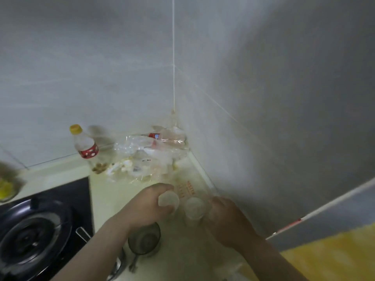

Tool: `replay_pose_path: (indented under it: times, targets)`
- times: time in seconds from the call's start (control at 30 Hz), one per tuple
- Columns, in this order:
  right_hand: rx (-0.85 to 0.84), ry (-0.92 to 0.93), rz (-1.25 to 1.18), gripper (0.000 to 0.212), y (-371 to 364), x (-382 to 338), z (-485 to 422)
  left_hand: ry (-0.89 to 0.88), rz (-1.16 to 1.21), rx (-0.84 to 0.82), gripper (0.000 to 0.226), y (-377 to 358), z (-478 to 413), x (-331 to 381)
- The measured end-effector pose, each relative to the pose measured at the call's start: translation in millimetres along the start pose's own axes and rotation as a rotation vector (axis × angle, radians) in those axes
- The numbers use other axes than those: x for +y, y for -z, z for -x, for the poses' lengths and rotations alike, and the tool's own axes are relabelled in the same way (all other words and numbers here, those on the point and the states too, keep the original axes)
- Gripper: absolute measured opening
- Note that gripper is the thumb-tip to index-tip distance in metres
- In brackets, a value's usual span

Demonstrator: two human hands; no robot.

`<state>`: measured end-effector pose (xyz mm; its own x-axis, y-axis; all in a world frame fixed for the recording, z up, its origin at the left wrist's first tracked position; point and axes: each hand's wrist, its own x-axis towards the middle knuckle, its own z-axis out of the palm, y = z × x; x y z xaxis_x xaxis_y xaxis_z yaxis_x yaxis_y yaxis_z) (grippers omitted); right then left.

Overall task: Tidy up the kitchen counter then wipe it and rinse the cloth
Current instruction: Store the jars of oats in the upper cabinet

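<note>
My left hand [149,205] grips a small clear plastic cup [168,200] over the pale counter [105,196]. Just to its right, my right hand [227,217] holds a second clear plastic cup [194,207], fingers curled round its right side. Behind both cups lies a clear sheet with orange print [185,189]. A heap of crumpled clear plastic bags and wrappers [146,159] fills the corner, with an empty bottle lying on its side [168,138] on top. An upright bottle with a yellow cap and red label [86,148] stands to the left of the heap.
A black gas hob with a burner [30,238] takes up the lower left. A dark glass [144,239] stands under my left wrist, with a metal utensil [118,264] beside it. Tiled walls meet at the corner. A yellow surface [328,258] lies lower right. A yellowish object [6,189] sits at the left edge.
</note>
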<state>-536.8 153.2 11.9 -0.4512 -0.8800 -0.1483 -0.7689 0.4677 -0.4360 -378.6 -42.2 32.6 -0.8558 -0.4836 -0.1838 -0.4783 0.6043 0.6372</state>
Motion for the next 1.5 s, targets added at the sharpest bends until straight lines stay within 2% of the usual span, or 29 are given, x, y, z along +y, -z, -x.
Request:
replay_pose_path:
  times: [0.1,0.2,0.37,0.5,0.6,0.7,0.87,1.0,1.1,1.27,1.37,1.5]
  targets:
    - [-0.007,-0.07,-0.069,0.029,-12.7,13.7,1.3,0.054,-0.016,-0.064,0.072,-17.6,-16.3,-5.2]
    - [-0.014,-0.164,-0.14,0.05,-19.5,23.5,3.0,0.095,-0.053,-0.079,0.078,-26.5,-27.5,-11.6]
    - [-0.002,-0.139,-0.095,0.026,-24.6,31.3,4.3,0.176,-0.101,-0.155,0.09,-38.1,-35.7,-17.4]
    - [-0.044,-0.216,-0.163,0.058,-30.5,37.0,4.9,0.242,-0.128,-0.171,0.086,-47.8,-42.0,-21.5]
    - [-0.045,-0.223,-0.2,0.06,-34.4,38.5,3.9,0.25,-0.134,-0.139,0.074,-51.6,-43.1,-21.0]
    - [-0.002,-0.208,-0.228,0.054,-26.1,32.4,4.5,0.257,-0.107,-0.083,0.072,-49.2,-41.9,-16.8]
    - [0.159,-0.137,-0.319,0.045,-8.3,24.5,2.8,0.242,0.061,0.058,0.09,-23.3,-33.7,-4.7]
    - [0.304,-0.119,-0.491,0.07,14.7,15.4,0.6,0.206,0.248,0.222,0.077,9.2,-17.3,15.1]
    - [0.408,-0.038,-0.523,0.07,40.8,4.5,-2.9,0.137,0.345,0.327,0.069,35.8,-4.0,32.9]
    - [0.459,0.077,-0.6,0.075,92.4,-26.7,-7.0,-0.014,0.459,0.472,0.061,76.9,21.0,67.4]
    - [0.455,0.174,-0.691,0.071,118.9,-56.0,-3.5,-0.057,0.469,0.526,0.061,98.9,38.2,85.3]
    - [0.445,0.28,-0.777,0.075,154.7,-93.9,2.5,-0.093,0.474,0.61,0.064,127.7,63.0,111.0]
